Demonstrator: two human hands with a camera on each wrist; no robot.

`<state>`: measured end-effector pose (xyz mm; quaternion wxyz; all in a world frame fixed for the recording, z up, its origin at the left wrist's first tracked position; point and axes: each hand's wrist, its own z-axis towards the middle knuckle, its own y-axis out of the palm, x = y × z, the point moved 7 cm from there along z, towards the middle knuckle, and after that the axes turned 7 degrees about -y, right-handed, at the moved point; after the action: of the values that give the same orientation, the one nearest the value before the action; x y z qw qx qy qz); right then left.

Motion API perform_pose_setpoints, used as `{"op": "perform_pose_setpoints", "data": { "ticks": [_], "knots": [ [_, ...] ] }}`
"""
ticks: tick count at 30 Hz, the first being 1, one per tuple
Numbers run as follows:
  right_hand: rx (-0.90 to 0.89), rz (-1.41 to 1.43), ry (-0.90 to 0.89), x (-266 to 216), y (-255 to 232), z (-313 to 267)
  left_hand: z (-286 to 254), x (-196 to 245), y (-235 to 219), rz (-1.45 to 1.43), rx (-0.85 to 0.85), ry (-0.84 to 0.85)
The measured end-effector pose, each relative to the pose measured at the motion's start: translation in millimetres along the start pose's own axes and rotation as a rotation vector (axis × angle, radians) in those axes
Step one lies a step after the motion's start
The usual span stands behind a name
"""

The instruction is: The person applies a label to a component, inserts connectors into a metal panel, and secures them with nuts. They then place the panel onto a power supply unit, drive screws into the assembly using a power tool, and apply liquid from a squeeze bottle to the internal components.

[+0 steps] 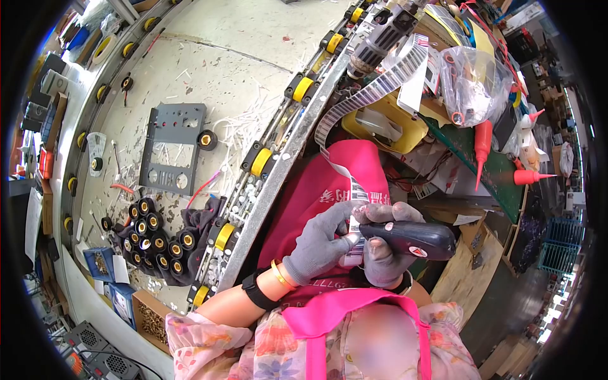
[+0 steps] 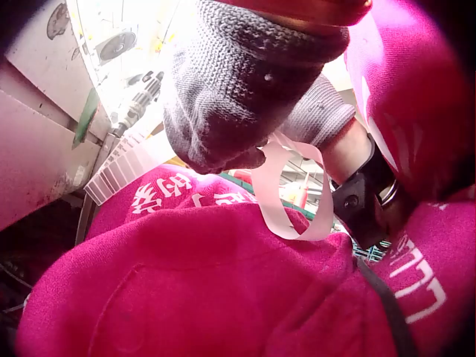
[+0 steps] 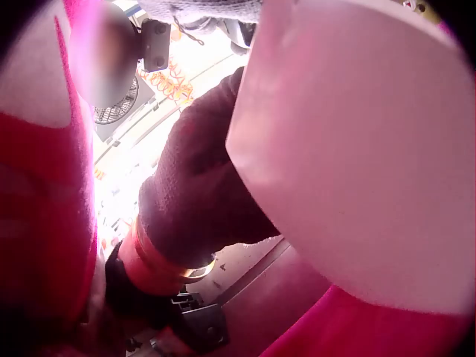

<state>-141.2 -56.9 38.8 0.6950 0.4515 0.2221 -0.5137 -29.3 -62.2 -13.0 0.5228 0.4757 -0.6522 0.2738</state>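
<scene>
1. Cluttered benches ring the person in the head view. Over a pink apron (image 1: 329, 190), the gloved left hand (image 1: 320, 244) pinches a label strip (image 1: 380, 82) that runs up toward the bench, while the right hand (image 1: 386, 247) is wrapped round a black scanner (image 1: 415, 237). I would keep the strip taut and flat.
2. Left wrist view: gloved fingers (image 2: 223, 111) pinch curling backing tape (image 2: 294, 190); peel slowly.
3. Right wrist view: mostly blur; grip cannot be judged.
</scene>
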Motion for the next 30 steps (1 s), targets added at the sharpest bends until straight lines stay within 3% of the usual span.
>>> {"op": "perform_pose_setpoints", "data": {
  "ticks": [2, 5, 11, 14, 18, 20, 23, 27, 29, 30],
  "knots": [
    [-0.016, 0.024, -0.006, -1.4, 3.3, 2.8, 0.2, 0.8, 1.6, -0.178, 0.008, 0.075],
    [-0.025, 0.004, -0.020, -0.6, 5.8, 4.1, 0.4, -0.6, -0.6, -0.190, 0.008, 0.069],
    [0.042, -0.115, -0.056, -1.2, 1.3, 5.6, -0.4, 4.2, 0.4, -0.143, 0.017, 0.119],
    [0.004, -0.185, -0.062, -3.3, 1.4, 9.1, -1.8, 5.7, 2.0, -0.054, -0.022, 0.019],
    [-0.036, -0.133, -0.067, -1.1, 1.1, 10.3, -1.5, 8.3, 3.7, -0.014, 0.052, 0.200],
    [-0.029, -0.138, -0.059, -1.5, 1.6, 10.1, -1.4, 8.1, 3.7, 0.000, 0.038, 0.171],
    [-0.040, -0.222, -0.043, -0.6, 2.5, 12.8, -2.5, 8.1, 3.7, -0.009, 0.021, 0.131],
    [0.112, -0.438, -0.042, -9.8, -11.8, 26.2, -3.6, 12.9, 2.1, -0.080, 0.025, 0.064],
    [0.162, -0.502, 0.017, -14.8, -17.8, 35.3, -3.0, 14.3, -0.2, -0.114, 0.032, 0.123],
    [0.054, -0.590, 0.086, -10.4, -23.1, 34.2, -2.5, 14.0, -1.1, -0.131, 0.035, 0.154]
  ]
}}
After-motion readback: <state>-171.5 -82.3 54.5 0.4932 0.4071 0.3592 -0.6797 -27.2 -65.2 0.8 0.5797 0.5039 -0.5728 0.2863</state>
